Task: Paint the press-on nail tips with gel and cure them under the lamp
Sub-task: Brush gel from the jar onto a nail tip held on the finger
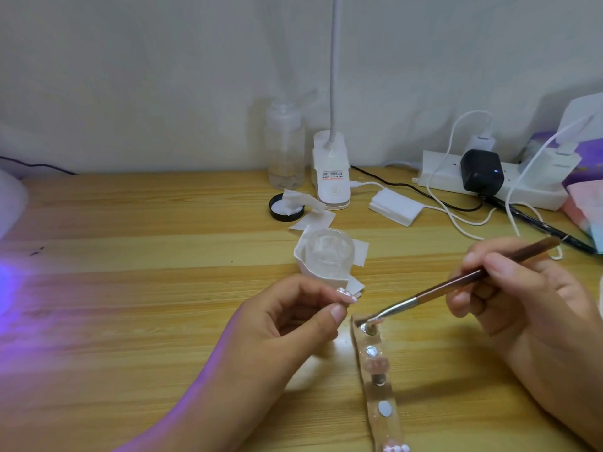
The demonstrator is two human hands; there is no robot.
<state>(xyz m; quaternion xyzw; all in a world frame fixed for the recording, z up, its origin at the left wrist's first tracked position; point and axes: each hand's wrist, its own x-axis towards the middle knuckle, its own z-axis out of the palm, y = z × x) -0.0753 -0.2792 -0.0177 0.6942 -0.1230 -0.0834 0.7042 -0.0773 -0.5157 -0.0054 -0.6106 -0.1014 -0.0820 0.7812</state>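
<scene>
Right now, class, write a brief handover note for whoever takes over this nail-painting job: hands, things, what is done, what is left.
Left hand: pinches a pink dotted tip, above the table.
Right hand: grips the brush, bristles at the far mount of the clear strip.
Things: the strip lies between the hands. The glass dish stands behind the left hand. A white housing, likely the lamp, is far left, with a purple glow.
Done: the held tip looks decorated.
Left: painting the mounted tip and curing. Which tips are cured cannot be told.
</scene>
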